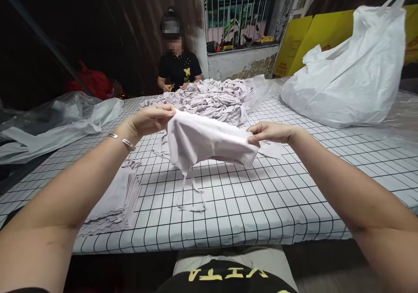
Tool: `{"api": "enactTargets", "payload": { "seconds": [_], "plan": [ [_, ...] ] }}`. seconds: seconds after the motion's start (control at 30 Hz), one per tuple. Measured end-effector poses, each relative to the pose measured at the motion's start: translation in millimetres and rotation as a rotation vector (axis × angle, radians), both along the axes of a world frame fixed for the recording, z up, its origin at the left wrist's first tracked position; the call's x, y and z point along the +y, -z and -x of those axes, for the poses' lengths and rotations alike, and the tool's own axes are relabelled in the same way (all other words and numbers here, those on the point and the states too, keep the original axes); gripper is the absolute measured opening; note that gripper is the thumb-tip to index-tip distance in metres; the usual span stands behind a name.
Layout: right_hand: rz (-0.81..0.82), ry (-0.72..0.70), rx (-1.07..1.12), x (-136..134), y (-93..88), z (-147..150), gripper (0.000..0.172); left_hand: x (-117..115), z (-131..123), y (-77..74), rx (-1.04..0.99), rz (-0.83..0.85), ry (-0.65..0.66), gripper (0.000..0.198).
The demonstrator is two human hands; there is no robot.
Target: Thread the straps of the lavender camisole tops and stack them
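Note:
A pale pinkish fabric piece (212, 140) with thin ties is stretched in the air above the table. Its upper left corner is pinched in my left hand (156, 116), and its right end between the thumb and fingers of my right hand (269, 133). From its lower left side thin ties (191, 208) hang down toward the checked cloth. Below my left forearm lies a neat stack of flat pale fabric pieces (114, 197), partly hidden by the arm. Behind my hands rises a loose heap of similar crumpled pieces (215, 97).
A checked tablecloth (235, 210) covers the table. At the right stands a big white plastic bag (346, 79) before yellow cardboard (303, 40). Clear and white plastic bags (65, 123) lie at the left. Across the table sits a person (179, 69) with hands by the heap.

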State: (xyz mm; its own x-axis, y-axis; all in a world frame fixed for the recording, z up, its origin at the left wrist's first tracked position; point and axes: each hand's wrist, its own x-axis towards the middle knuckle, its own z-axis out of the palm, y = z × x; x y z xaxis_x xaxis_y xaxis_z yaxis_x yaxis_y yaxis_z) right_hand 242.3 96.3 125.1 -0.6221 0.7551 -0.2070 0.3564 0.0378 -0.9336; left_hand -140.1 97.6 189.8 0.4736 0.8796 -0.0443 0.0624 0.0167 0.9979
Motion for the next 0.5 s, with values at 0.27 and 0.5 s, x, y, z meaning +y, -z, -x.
{"api": "enactTargets", "payload": {
  "seconds": [0.27,0.5],
  "plan": [
    [-0.064,-0.082,0.477,-0.7,0.0,87.9,0.039,-4.4,-79.5,-3.7,0.204,-0.146,0.31,0.023],
    [-0.041,0.007,0.371,26.5,-27.0,22.8,0.027,10.7,-13.9,6.3,0.482,-0.056,0.351,0.028]
  ]
}}
